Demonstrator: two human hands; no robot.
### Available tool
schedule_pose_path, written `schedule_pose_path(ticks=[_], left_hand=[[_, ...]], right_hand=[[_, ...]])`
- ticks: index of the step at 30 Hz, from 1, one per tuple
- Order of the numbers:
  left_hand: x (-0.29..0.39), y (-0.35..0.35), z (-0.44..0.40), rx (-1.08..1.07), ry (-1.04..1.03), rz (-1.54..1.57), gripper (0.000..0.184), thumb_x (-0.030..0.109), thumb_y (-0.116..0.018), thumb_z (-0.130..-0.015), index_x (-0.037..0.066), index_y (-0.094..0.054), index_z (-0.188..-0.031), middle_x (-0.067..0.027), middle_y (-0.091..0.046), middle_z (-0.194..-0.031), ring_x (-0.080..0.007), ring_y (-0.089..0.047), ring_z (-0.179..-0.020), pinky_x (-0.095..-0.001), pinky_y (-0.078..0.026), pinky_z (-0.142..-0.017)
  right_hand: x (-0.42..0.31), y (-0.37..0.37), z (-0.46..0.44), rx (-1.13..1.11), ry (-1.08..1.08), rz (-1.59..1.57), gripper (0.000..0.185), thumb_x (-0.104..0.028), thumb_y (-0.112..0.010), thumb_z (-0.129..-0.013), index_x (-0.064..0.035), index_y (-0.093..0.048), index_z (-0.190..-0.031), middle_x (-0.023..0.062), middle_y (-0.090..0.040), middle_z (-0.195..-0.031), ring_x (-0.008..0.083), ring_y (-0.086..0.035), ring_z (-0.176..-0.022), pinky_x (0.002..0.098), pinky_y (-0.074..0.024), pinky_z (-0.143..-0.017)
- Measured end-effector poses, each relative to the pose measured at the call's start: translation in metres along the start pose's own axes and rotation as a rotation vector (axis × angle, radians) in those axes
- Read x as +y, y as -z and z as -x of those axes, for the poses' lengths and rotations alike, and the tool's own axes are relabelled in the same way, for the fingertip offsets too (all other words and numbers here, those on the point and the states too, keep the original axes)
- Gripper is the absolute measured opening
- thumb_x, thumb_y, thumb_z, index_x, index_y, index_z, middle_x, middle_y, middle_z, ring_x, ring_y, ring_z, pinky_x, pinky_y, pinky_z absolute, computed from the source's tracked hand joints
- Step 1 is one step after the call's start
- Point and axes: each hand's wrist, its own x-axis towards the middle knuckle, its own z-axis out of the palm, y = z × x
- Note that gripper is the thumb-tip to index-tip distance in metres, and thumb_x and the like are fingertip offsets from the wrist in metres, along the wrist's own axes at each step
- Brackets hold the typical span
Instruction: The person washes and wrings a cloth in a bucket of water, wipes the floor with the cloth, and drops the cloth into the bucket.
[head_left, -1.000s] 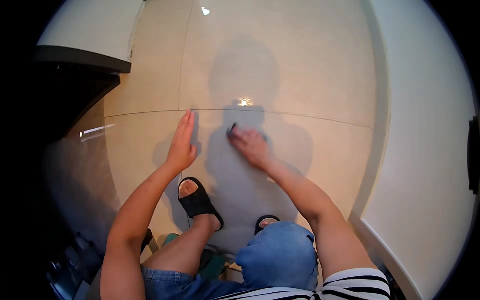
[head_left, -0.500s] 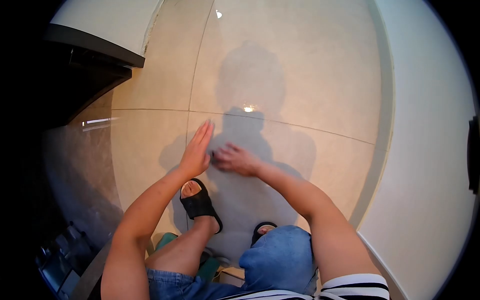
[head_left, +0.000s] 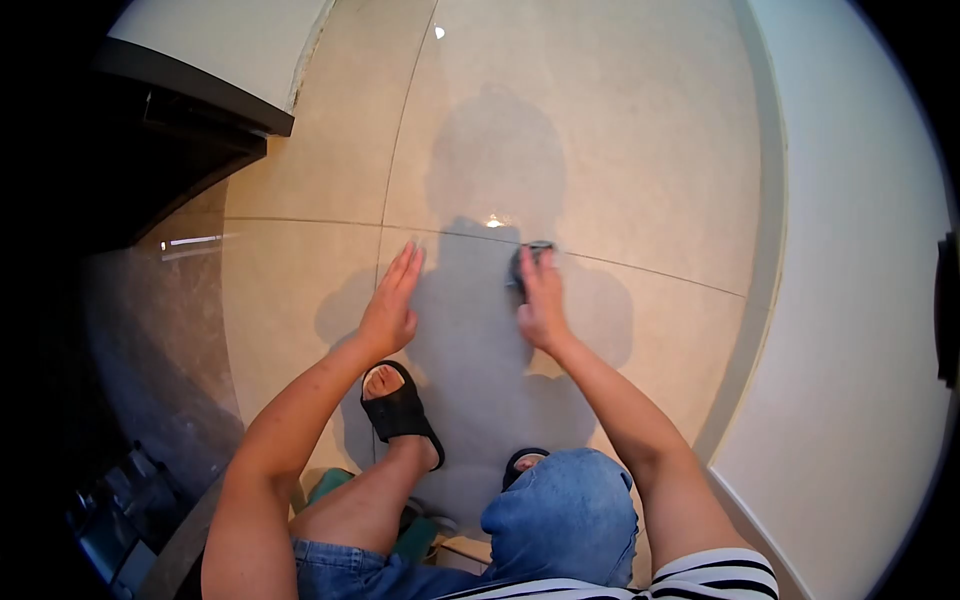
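Observation:
My left hand (head_left: 392,310) is held over the tiled floor (head_left: 650,160), its fingers stretched out close together and nothing in it. To its right, my right hand (head_left: 543,300) has its fingers over a small dark, rounded object (head_left: 518,268). Motion blur and the fingers hide part of that object, so I cannot make out its kind. It appears to be at or just above the floor, near a tile joint. My own shadow falls across the tiles around both hands.
Black slippers (head_left: 403,412) are on my feet below the hands. A dark piece of furniture (head_left: 190,95) juts in at upper left. A white wall or panel (head_left: 850,300) runs along the right. Dim items (head_left: 125,520) stand at lower left.
My right hand has swung right and a little upward, away from my left hand, and the dark object under its fingers now shows more. My left hand has barely moved.

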Motion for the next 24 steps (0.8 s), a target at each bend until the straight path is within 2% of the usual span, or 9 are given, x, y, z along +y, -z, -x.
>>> schedule_pose_path(ticks=[5,6,9,10,12,16,19,22,24], left_hand=[[-0.004,0.011,-0.006,0.056,-0.050,0.007,0.092,-0.017,-0.049,-0.067,0.004,-0.026,-0.154,-0.0218,-0.020,-0.161,-0.0413,-0.027,-0.146,-0.0420,-0.031,-0.117],[-0.004,0.011,-0.007,0.064,-0.048,0.010,0.091,-0.017,-0.049,-0.068,0.004,-0.026,-0.154,-0.0218,-0.021,-0.161,-0.0413,-0.027,-0.145,-0.0422,-0.030,-0.118],[-0.005,0.010,-0.008,0.046,-0.050,0.023,0.090,-0.017,-0.047,-0.069,0.004,-0.027,-0.154,-0.0222,-0.021,-0.160,-0.0418,-0.028,-0.145,-0.0424,-0.030,-0.118],[-0.005,0.010,-0.012,0.043,-0.055,0.028,0.089,-0.017,-0.047,-0.069,0.004,-0.028,-0.154,-0.0223,-0.022,-0.160,-0.0419,-0.028,-0.145,-0.0425,-0.030,-0.118],[-0.005,0.015,-0.015,-0.007,-0.106,0.032,0.087,-0.016,-0.047,-0.070,0.004,-0.029,-0.153,-0.0220,-0.023,-0.160,-0.0415,-0.029,-0.144,-0.0423,-0.032,-0.116],[-0.004,0.016,-0.005,-0.178,-0.232,-0.063,0.081,-0.012,-0.048,-0.074,0.006,-0.033,-0.152,-0.0215,-0.031,-0.156,-0.0406,-0.036,-0.141,-0.0415,-0.036,-0.114],[0.018,0.029,0.004,-0.603,-0.089,-0.043,0.076,-0.007,-0.050,-0.078,0.005,-0.034,-0.151,-0.0243,-0.038,-0.152,-0.0411,-0.040,-0.137,-0.0420,-0.039,-0.111],[0.071,0.054,0.019,-0.674,0.076,0.049,0.069,0.006,-0.058,-0.086,0.004,-0.034,-0.151,-0.0261,-0.042,-0.149,-0.0402,-0.046,-0.133,-0.0412,-0.041,-0.109],[0.114,0.061,0.038,-0.455,0.096,0.272,0.067,0.015,-0.066,-0.088,0.004,-0.039,-0.148,-0.0252,-0.046,-0.146,-0.0389,-0.046,-0.133,-0.0422,-0.042,-0.107]], right_hand=[[-0.040,-0.020,-0.044,-0.251,0.299,0.103,0.078,0.007,-0.053,-0.076,-0.0120,-0.039,-0.151,0.0251,-0.037,-0.150,0.0451,-0.035,-0.138,0.0492,-0.0303,-0.113],[-0.041,-0.030,-0.056,-0.188,0.401,0.176,0.061,-0.001,-0.054,-0.084,-0.0120,-0.048,-0.144,0.0169,-0.043,-0.148,0.0381,-0.038,-0.138,0.0466,-0.0330,-0.113],[-0.035,-0.027,-0.068,-0.316,0.526,0.220,0.047,-0.010,-0.056,-0.087,-0.0112,-0.056,-0.134,0.0111,-0.047,-0.146,0.0325,-0.043,-0.134,0.0428,-0.0370,-0.110],[-0.028,-0.022,-0.065,-0.282,0.595,0.366,0.038,-0.016,-0.058,-0.087,-0.0154,-0.060,-0.125,0.0072,-0.052,-0.138,0.0284,-0.049,-0.126,0.0405,-0.0407,-0.106],[-0.001,0.004,-0.033,-0.279,0.533,0.350,0.028,-0.018,-0.057,-0.088,-0.0171,-0.061,-0.115,0.0078,-0.056,-0.126,0.0284,-0.053,-0.118,0.0427,-0.0470,-0.097],[-0.005,0.058,0.000,-0.462,0.075,0.567,0.012,-0.015,-0.058,-0.088,-0.0160,-0.059,-0.100,0.0113,-0.059,-0.114,0.0316,-0.060,-0.096,0.0448,-0.0527,-0.073],[-0.022,0.103,0.003,-0.537,-0.266,0.439,0.008,-0.018,-0.056,-0.093,-0.0134,-0.057,-0.100,0.0141,-0.060,-0.103,0.0321,-0.059,-0.087,0.0411,-0.0511,-0.067],[-0.076,0.134,0.005,-0.374,-0.588,0.097,0.014,-0.021,-0.053,-0.098,-0.0156,-0.056,-0.110,0.0091,-0.062,-0.090,0.0282,-0.061,-0.094,0.0397,-0.0500,-0.075],[-0.113,0.134,0.010,-0.152,-0.718,-0.388,0.018,-0.024,-0.052,-0.099,-0.0119,-0.053,-0.112,0.0054,-0.059,-0.098,0.0225,-0.056,-0.092,0.0347,-0.0459,-0.078]])
